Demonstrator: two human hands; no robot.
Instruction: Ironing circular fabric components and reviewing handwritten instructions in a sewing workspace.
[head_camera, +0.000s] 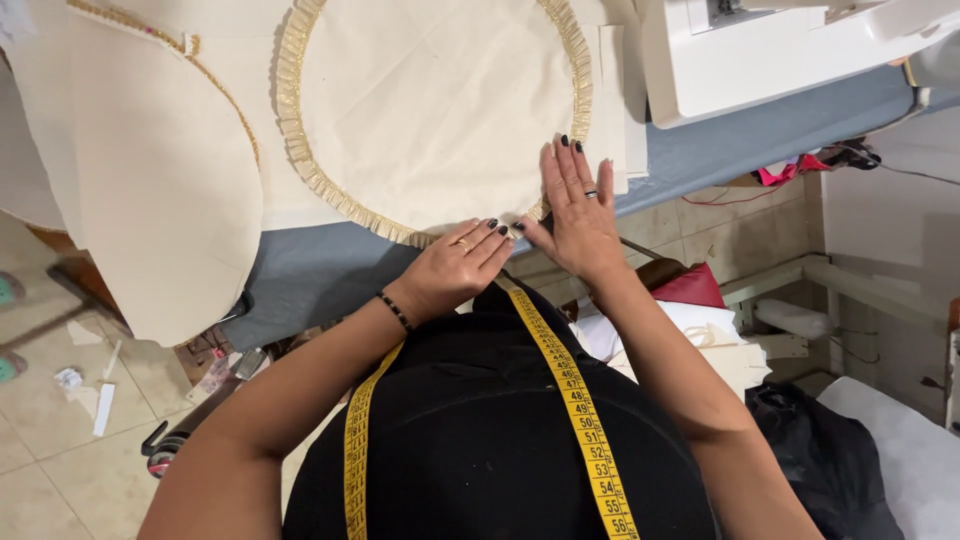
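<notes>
A round cream fabric piece (430, 100) edged with gold pleated trim (330, 190) lies on a blue-grey table (310, 270). My right hand (575, 210) presses flat on the near right edge of the circle, fingers spread, a ring on one finger. My left hand (455, 265) rests at the near rim of the circle, fingertips touching the trim next to my right thumb; a dark bracelet is on that wrist. A yellow tape measure (575, 400) hangs around my neck over black clothing.
A second cream round piece with thin gold trim (150, 170) overhangs the table's left edge. A white sewing machine (760, 50) stands at the back right. Red and white fabric (700, 300) and a black bag (830, 450) lie on the floor to the right; scraps lie on the tiled floor at left.
</notes>
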